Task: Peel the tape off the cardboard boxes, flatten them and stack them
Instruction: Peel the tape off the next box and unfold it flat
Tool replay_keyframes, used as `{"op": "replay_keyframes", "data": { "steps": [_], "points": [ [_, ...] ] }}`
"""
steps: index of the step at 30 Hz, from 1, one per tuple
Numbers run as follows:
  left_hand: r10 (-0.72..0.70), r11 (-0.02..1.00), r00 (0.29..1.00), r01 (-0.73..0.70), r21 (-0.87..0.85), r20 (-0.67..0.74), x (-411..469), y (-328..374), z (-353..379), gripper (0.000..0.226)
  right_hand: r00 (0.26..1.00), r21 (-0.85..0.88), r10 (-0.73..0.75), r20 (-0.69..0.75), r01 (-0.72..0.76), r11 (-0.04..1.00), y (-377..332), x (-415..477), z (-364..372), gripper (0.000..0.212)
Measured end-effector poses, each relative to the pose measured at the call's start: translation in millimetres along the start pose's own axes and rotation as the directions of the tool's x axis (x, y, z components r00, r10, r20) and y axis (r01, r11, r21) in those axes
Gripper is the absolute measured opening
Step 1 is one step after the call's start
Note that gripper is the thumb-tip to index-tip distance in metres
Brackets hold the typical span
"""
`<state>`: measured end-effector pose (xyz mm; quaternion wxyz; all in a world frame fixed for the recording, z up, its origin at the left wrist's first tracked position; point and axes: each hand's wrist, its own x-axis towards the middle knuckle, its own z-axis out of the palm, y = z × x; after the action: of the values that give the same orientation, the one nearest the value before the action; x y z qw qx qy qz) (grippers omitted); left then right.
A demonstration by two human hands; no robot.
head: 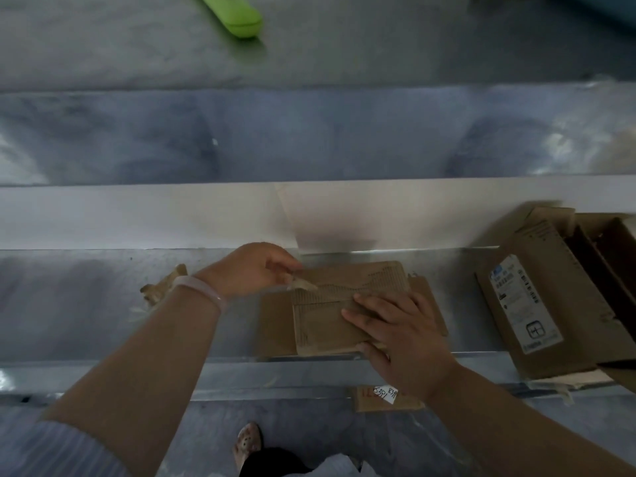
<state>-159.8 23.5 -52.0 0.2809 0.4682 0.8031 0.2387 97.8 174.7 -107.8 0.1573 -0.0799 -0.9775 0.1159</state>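
The flattened box [330,325] lay on the metal counter [86,304], directly under the right hand's fingers and just beyond the left hand's fingertips. It was plain brown cardboard, folded flat with one panel over a wider one. Its top face was torn where the outer paper had come away, baring ribbed corrugation in a jagged band across the middle.

The left hand [254,270], a pale bracelet [203,287] on its wrist, had its thumb and forefinger closed together, pinching the tape [304,285]. The tape was a thin, pale, see-through strip that rose from the torn band to the fingertips. The right hand [399,335] lay flat on the near right part of the cardboard, fingers straight and slightly spread, pressing it down, the thumb along the near edge.

Behind the left wrist sat a crumpled brown scrap [161,287]. Well to the right of the right hand's fingers stood an open box [537,304] with a white printed label on its side. Below the right wrist, under the counter's edge, lay a cardboard piece [375,399] with a handwritten white sticker. Far beyond both hands lay a green object [230,13].
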Motion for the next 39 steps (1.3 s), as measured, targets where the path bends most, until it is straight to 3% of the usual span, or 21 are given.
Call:
{"op": "replay_keyframes", "data": {
  "steps": [4,8,13,20,25,27,29,31,34,37,39],
  "points": [
    [-0.067,0.992,0.994,0.076,-0.105,0.085,-1,-6,-4,0.045,1.0,-0.002,-0.013,-0.007,0.013,1.0,0,0,-1,0.049],
    [-0.053,0.998,0.989,0.05,-0.024,-0.136,1,-2,6,0.03,0.999,-0.011,-0.011,-0.03,0.011,1.0,-2,0,-3,0.055],
    [-0.078,0.995,0.951,0.094,0.037,-0.3,6,10,21,0.01,1.0,-0.023,-0.013,-0.024,0.012,1.0,-3,1,-3,0.063],
    [0.101,0.978,0.92,-0.022,0.206,-0.379,5,21,35,0.012,1.0,0.023,0.001,-0.011,0.0,1.0,-1,1,-2,0.052],
    [0.174,0.979,0.915,-0.121,0.163,-0.365,-1,46,41,0.01,1.0,0.044,0.013,-0.026,-0.012,0.999,-3,4,-2,0.05],
    [0.111,0.993,0.925,-0.092,0.07,-0.363,-3,56,46,0.01,0.999,0.064,0.032,-0.039,-0.03,0.997,-2,4,-1,0.053],
    [-0.043,0.974,0.928,-0.044,-0.223,-0.371,-7,63,49,0.015,0.997,0.079,0.057,-0.052,-0.053,0.995,-2,4,-1,0.056],
    [-0.151,0.876,0.926,-0.036,-0.48,-0.346,-12,66,51,0.024,0.995,0.083,0.074,-0.062,-0.069,0.994,-3,4,0,0.058],
    [-0.23,0.818,0.926,0.018,-0.575,-0.299,-20,70,57,0.023,0.989,0.096,0.133,-0.06,-0.127,0.987,-8,6,-2,0.057],
    [-0.322,0.594,0.938,0.093,-0.799,-0.13,-27,75,67,0.015,0.957,0.148,0.288,0.025,-0.289,0.946,-21,18,-11,0.064],
    [-0.327,0.52,0.943,0.124,-0.845,-0.063,-30,74,74,0.014,0.916,0.169,0.385,0.11,-0.399,0.901,-29,30,-15,0.071]
  ]
}}
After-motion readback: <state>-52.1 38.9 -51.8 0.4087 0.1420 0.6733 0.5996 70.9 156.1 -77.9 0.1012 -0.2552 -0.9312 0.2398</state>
